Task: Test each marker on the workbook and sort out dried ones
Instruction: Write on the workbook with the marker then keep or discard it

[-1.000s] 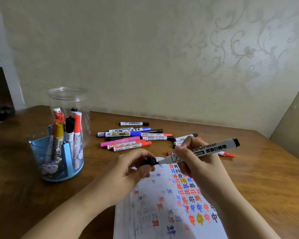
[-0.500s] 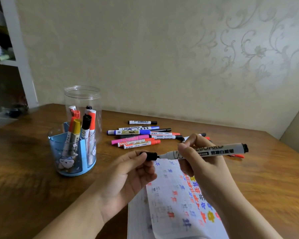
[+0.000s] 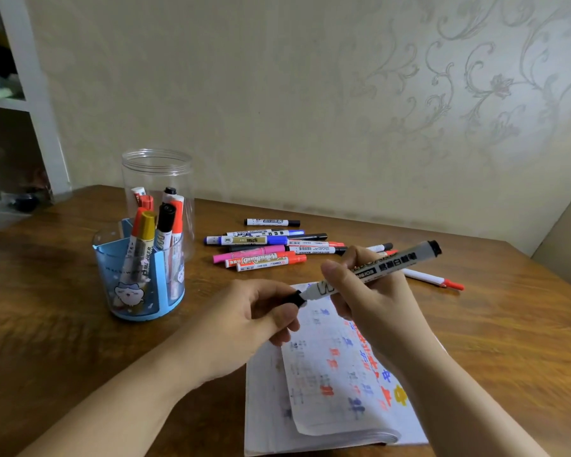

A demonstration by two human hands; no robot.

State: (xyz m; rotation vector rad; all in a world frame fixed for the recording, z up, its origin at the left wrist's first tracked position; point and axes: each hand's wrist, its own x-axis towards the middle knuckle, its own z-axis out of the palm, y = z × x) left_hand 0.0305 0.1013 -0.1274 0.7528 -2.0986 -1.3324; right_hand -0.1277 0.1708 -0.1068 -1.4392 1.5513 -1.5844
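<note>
Item in hand: whiteboard marker (image 3: 373, 270), grey-white barrel, held slantwise above the workbook (image 3: 337, 384) with the right hand (image 3: 373, 291) wrapped round the barrel and the left hand (image 3: 257, 319) pinching its black cap (image 3: 296, 297), which seems seated or nearly so, blur preventing certainty. Workbook: open on the wooden table (image 3: 47, 324), page covered in coloured test marks. Beyond: loose markers (image 3: 264, 250) lying together; to the left, a blue pen holder (image 3: 139, 278) with upright markers, a clear jar (image 3: 157, 179) just behind it.
</note>
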